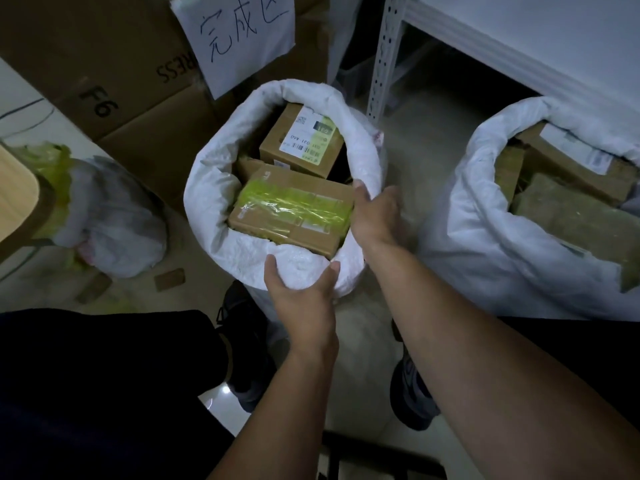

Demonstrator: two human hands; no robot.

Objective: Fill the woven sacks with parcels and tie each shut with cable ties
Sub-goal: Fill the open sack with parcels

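The white woven sack [221, 188] stands open on the floor, rim rolled down, with 2 cardboard parcels visible inside: a labelled parcel [301, 143] and, nearer the person, a green-taped parcel [291, 213]. The left hand [304, 292] grips the sack's near rim, fingers curled around it. The right hand [375, 213] grips the right rim. A second filled sack [491, 216] stands right of the first sack, and a large carton [114, 84] behind it to the left.

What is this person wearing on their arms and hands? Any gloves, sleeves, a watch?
Nothing shows on them. The left hand and right hand are bare, with no gloves, rings or watch in view. Both forearms are bare as far as the picture's lower edge, so no sleeve shows. Lower down are dark trousers and dark lace-up shoes.
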